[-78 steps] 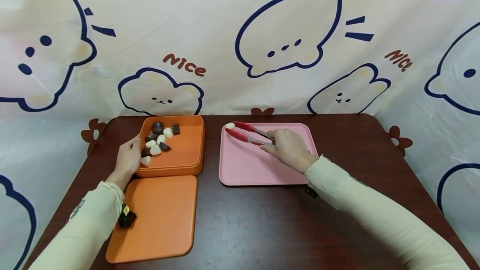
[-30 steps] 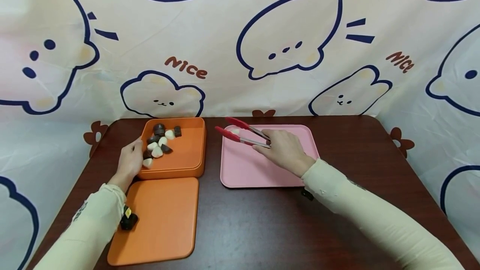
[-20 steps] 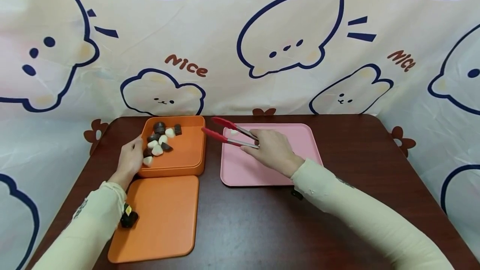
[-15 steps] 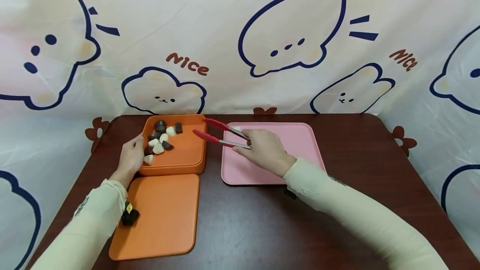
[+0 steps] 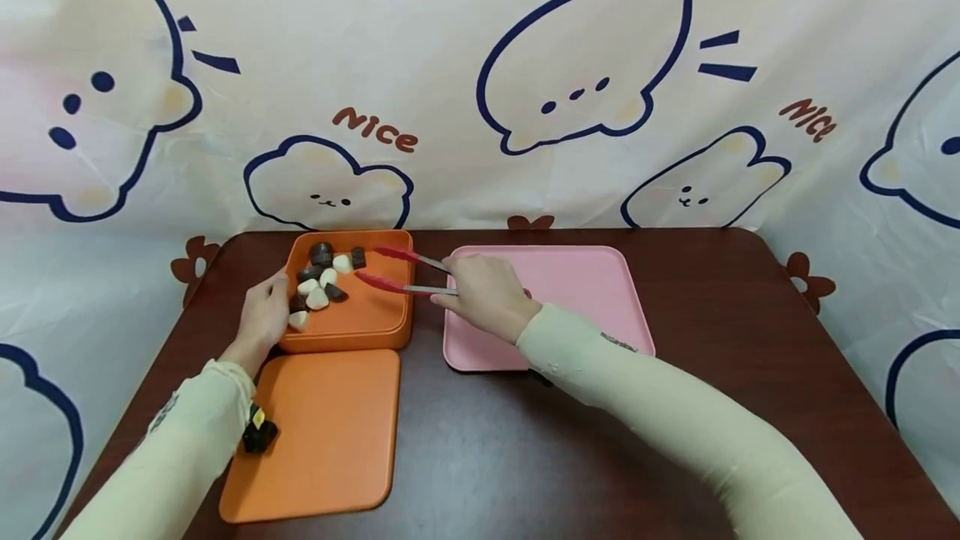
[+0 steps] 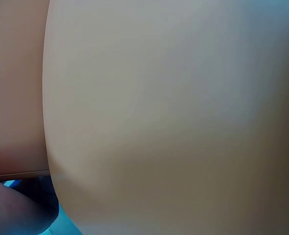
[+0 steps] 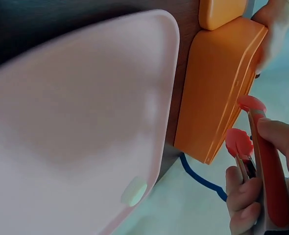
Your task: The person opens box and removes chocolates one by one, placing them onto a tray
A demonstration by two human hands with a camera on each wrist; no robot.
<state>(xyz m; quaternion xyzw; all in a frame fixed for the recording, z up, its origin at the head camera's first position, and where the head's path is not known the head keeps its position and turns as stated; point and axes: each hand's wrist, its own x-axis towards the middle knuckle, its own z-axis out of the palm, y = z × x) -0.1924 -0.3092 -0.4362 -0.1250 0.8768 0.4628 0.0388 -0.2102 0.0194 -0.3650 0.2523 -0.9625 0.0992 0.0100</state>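
Note:
My left hand (image 5: 264, 311) holds the left wall of an orange box (image 5: 367, 322), thumb at the rim. Small dark brown pieces (image 5: 322, 254) and white pieces (image 5: 317, 298) lie together in the box's left half. My right hand (image 5: 487, 294) grips a pair of tongs (image 5: 384, 282) with red tips and metal arms. Their tips are spread apart over the box's right side, with nothing between them. Under the right hand lies a pink tray (image 5: 577, 315); a single white piece (image 7: 134, 191) rests near its corner in the right wrist view, hidden by the hand in the head view.
An orange lid (image 5: 330, 440) lies flat in front of the box, below the left forearm. A black wrist device (image 5: 259, 433) overlaps it. Dark wooden table (image 5: 480, 457) extends in front and to the right. A printed cloth (image 5: 442, 65) stands behind.
The tongs let go of a white piece at the pink tray's far left corner. My right hand then moved left, bringing the spread tips over the orange box. The left hand stays in place.

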